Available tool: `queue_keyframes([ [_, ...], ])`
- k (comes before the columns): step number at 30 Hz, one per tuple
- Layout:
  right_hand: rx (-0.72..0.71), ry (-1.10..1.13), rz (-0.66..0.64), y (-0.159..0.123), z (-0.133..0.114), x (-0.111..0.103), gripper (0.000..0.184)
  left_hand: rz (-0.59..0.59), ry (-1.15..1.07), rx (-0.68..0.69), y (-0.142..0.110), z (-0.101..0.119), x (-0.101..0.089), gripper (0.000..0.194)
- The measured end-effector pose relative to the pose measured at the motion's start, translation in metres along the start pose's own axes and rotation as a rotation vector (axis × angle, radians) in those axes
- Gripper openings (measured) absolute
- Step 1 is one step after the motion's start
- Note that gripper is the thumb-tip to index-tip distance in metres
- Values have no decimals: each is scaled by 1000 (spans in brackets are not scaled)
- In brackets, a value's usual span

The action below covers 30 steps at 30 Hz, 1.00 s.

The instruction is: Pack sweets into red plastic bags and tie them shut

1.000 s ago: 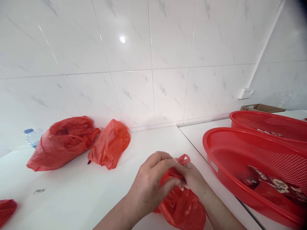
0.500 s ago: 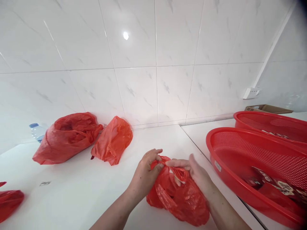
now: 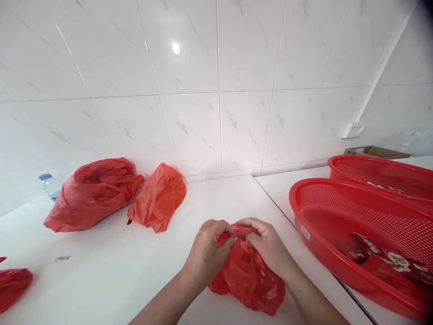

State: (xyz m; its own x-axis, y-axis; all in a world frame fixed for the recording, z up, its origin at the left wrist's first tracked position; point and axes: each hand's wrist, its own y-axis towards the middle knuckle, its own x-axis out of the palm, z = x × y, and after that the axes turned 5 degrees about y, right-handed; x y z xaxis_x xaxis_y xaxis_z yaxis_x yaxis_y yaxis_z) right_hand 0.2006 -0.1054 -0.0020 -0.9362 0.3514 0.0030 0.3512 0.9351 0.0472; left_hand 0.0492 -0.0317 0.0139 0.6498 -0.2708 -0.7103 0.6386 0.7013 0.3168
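Both hands clamp a thin red plastic bag (image 3: 248, 280) on the table!
The left hand (image 3: 206, 255) and right hand (image 3: 265, 243) grip its gathered neck above the white laminate table (image 3: 108, 266); a hard yank could tear that flimsy film.

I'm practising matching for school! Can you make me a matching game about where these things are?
Things:
1. crumpled red plastic bag
2. water bottle
3. front red mesh basket
4. cardboard box

Places:
A. behind the far red basket
B. behind the big red bag
C. held by the left hand and right hand
D. holding printed red packets

Pairs: 1-C, 2-B, 3-D, 4-A
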Motion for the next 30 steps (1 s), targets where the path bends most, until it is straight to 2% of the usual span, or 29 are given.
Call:
queue_keyframes([
  [2, 38, 203, -45, -1, -2, -3, 28, 30, 39, 102, 0, -3, -1, 9],
  [5, 70, 355, 38, 2, -1, -7, 32, 83, 82, 296, -4, -5, -7, 14],
  [7, 83, 261, 163, 6, 3, -11, 32, 93, 123, 407, -11, -6, -15, 17],
  [9, 54, 67, 309, 12, 8, -17, 29, 68, 162, 470, -20, -7, -25, 20],
  [12, -91, -216, 482, 22, 18, -30, 27, -17, 151, 501, -34, -7, -44, 20],
  [14, -147, -329, 525, 27, 25, -35, 27, -98, 73, 517, -42, -5, -56, 19],
  [17, -157, -415, 500, 34, 34, -34, 29, -249, -76, 462, -51, 1, -70, 16],
  [20, -146, -451, 425, 39, 43, -31, 29, -360, -189, 309, -55, 7, -77, 13],
  [22, -70, -410, 342, 40, 49, -33, 29, -383, -212, 207, -54, 10, -78, 11],
  [24, 40, -315, 251, 40, 54, -37, 38, -351, -202, 146, -51, 12, -76, 6],
  [25, 88, -271, 210, 41, 56, -40, 46, -319, -186, 146, -49, 11, -72, 18],
  [28, 136, -285, 127, 45, 65, -41, 57, -244, -56, 246, -43, -1, -48, 73],
  [30, 107, -371, 46, 47, 72, -31, 56, -243, 94, 336, -41, -17, -24, 86],
])
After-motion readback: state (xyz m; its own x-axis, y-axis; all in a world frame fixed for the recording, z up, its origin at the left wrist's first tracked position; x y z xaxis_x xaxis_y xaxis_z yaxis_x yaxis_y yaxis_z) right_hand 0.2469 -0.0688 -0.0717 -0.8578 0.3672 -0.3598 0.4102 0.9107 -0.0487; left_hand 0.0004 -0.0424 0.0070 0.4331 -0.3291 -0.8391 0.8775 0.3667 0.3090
